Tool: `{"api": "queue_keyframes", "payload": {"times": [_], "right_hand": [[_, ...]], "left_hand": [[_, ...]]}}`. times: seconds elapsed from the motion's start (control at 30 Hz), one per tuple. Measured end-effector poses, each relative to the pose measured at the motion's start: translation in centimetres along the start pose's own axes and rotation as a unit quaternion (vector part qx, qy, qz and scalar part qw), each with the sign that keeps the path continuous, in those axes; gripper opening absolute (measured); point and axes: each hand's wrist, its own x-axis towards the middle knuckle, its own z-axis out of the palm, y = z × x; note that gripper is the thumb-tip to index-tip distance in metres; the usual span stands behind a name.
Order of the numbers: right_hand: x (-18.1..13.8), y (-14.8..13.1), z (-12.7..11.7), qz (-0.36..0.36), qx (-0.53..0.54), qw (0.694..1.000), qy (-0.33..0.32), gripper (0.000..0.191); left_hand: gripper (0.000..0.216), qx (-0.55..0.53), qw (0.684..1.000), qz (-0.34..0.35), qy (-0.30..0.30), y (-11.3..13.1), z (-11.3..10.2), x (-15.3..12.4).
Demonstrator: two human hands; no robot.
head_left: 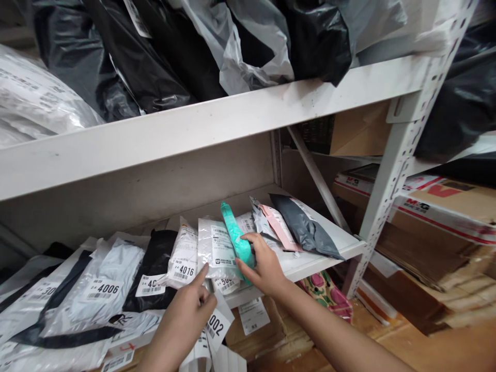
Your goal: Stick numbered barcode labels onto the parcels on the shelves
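Observation:
On the lower shelf (329, 253) stands a row of mail parcels in plastic bags. My right hand (261, 266) is closed around a teal parcel (234, 232) that stands on edge in the row. My left hand (189, 315) has its index finger stretched out, the tip touching a clear white parcel (213, 245) just left of the teal one; the other fingers are curled with nothing in them. Left of that stands a white parcel labelled 4016 (184, 258).
Further left lie a black parcel (157, 258) and a parcel labelled 4006 (104, 281). A pink (279, 225) and a dark grey parcel (306, 227) lie at the right. Black and grey bags (186, 46) fill the upper shelf. Cardboard boxes (437, 206) stand right of the upright post (391, 170).

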Motion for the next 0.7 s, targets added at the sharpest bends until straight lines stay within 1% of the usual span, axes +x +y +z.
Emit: {"api": "queue_keyframes", "payload": {"times": [0.17, 0.23, 0.3, 0.37, 0.4, 0.43, 0.47, 0.5, 0.53, 0.57, 0.63, 0.7], "right_hand": [[0.0, 0.0, 0.3, 0.000, 0.009, 1.000, -0.007, 0.039], [-0.2, -0.3, 0.4, -0.003, -0.001, 1.000, -0.011, 0.043], [-0.6, -1.1, 0.3, -0.008, -0.012, 1.000, 0.008, 0.044], [-1.2, -2.3, -0.2, -0.025, 0.007, 0.999, 0.033, 0.033], [-1.5, -3.0, -0.5, -0.031, 0.029, 0.999, 0.025, 0.027], [-1.8, -3.6, -0.7, -0.029, 0.054, 0.998, -0.001, 0.022], [-2.0, -4.3, -0.9, -0.016, 0.080, 0.996, -0.042, 0.022], [-2.2, -4.8, -1.0, 0.008, 0.105, 0.991, -0.086, 0.025], [-2.4, -5.2, -1.0, 0.043, 0.130, 0.983, -0.119, 0.032], [-2.5, -5.4, -0.8, 0.084, 0.157, 0.975, -0.136, 0.037], [-2.6, -5.5, -0.2, 0.166, 0.222, 0.951, -0.136, 0.037], [-2.5, -5.1, 0.5, 0.242, 0.302, 0.912, -0.132, 0.032]], "left_hand": [[0.081, -0.024, 1.000, 0.012, 0.007, 0.0, 0.1, 0.0], [0.082, -0.065, 0.997, 0.021, 0.025, 0.0, 0.3, 0.0], [0.084, -0.112, 0.992, 0.028, 0.049, 0.0, 0.5, 0.1], [0.085, -0.147, 0.986, 0.034, 0.072, 0.0, 0.7, 0.3], [0.084, -0.162, 0.983, 0.037, 0.081, 0.0, 0.8, 0.3], [0.082, -0.177, 0.979, 0.041, 0.091, 0.0, 0.8, 0.3], [0.080, -0.192, 0.975, 0.046, 0.100, 0.0, 0.9, 0.3], [0.078, -0.208, 0.971, 0.049, 0.108, 0.1, 0.9, 0.3], [0.076, -0.223, 0.967, 0.050, 0.112, 0.2, 0.9, 0.3], [0.075, -0.237, 0.963, 0.051, 0.115, 0.3, 0.9, 0.2], [0.071, -0.252, 0.960, 0.047, 0.116, 0.6, 0.8, 0.1], [0.068, -0.261, 0.959, 0.039, 0.108, 0.9, 0.7, 0.0]]}}
